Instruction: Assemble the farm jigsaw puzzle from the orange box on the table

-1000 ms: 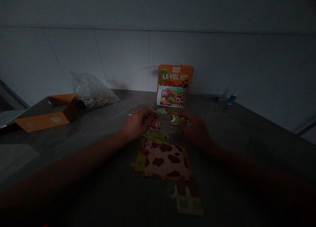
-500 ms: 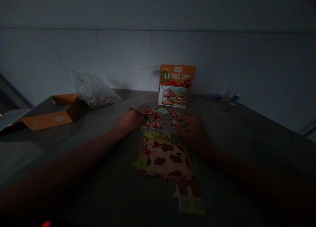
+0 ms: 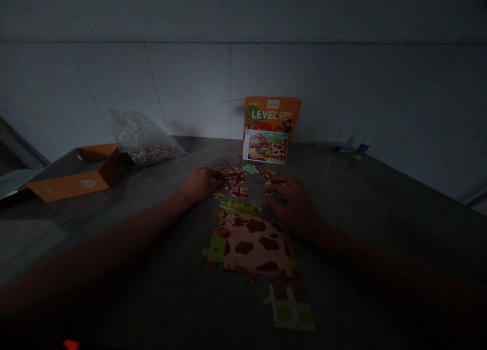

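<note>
On the grey table, my left hand (image 3: 200, 184) has its fingers curled at the left edge of a cluster of red barn puzzle pieces (image 3: 238, 190); they close on a piece there, though the dim light blurs the fingertips. My right hand (image 3: 291, 202) hovers low with fingers apart over a few loose puzzle pieces (image 3: 270, 175), partly covering them. Between the two groups, farther back, lies a pale green piece (image 3: 250, 169). Nearer to me is a joined puzzle section (image 3: 254, 243) showing a spotted cow, with a fence part (image 3: 292, 309) at its lower right.
An orange "LEVEL UP!" box (image 3: 272, 106) stands against the wall, with a farm picture card (image 3: 265, 147) leaning on it. To the left are a clear bag of pieces (image 3: 146, 139) and an open orange box (image 3: 76, 185). A small blue-labelled bottle (image 3: 362, 149) stands back right.
My right hand has shifted slightly left and its fingers have lifted and spread over the loose pieces. My left hand stays by the barn cluster. The view has tilted slightly.
</note>
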A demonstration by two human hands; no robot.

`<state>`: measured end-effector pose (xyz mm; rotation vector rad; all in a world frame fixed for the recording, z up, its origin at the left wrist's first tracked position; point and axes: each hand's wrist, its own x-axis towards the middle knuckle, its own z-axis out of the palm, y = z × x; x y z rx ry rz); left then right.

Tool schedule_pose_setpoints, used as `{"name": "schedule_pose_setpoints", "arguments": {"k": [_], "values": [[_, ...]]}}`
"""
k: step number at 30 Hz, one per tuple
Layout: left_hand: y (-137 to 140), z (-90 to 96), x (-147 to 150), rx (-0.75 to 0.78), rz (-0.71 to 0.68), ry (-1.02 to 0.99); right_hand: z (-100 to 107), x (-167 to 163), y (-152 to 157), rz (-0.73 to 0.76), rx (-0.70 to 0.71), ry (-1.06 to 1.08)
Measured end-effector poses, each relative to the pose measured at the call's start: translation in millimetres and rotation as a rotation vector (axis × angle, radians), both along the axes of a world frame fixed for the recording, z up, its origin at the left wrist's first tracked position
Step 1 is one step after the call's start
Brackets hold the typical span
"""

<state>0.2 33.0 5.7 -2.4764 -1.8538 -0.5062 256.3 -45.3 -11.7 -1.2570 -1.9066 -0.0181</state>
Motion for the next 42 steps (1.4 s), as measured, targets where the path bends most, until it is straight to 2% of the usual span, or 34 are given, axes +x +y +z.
{"name": "schedule_pose_setpoints", "arguments": {"k": [6, 13, 17, 21, 23, 25, 30, 33, 36, 42], "values": [[-1, 2.9, 1, 0.004, 0.024, -0.014, 0, 0, 0, 0.035, -0.006, -0.008], [-5, 6.9, 2, 0.001, 0.098, 0.144, -1, 1, 0, 0.039, -0.034, 0.000], [-5, 8.8, 0, -0.025, 0.099, 0.093, 0, 0, -1, 0.045, -0.040, -0.001], [-11, 15.7, 2, 0.095, 0.110, 0.042, 2, 0, -1, 0.045, -0.043, 0.001], [-17, 20.3, 6, 0.205, 0.065, 0.015, 3, 0, -2, 0.059, -0.039, 0.011], [-25, 23.6, 11, 0.299, -0.045, -0.046, 5, 0, -3, 0.110, -0.028, 0.020], [-43, 19.0, 22, 0.437, -0.542, -0.175, 13, 0, -12, 0.434, 0.041, -0.010], [-48, 12.6, 24, 0.459, -0.721, -0.129, 15, 0, -17, 0.562, 0.049, -0.058], [-49, 10.3, 24, 0.428, -0.752, -0.091, 14, 1, -18, 0.562, 0.031, -0.069], [-41, 10.3, 23, 0.437, -0.693, -0.187, 12, 4, -12, 0.422, -0.007, 0.030]]}}
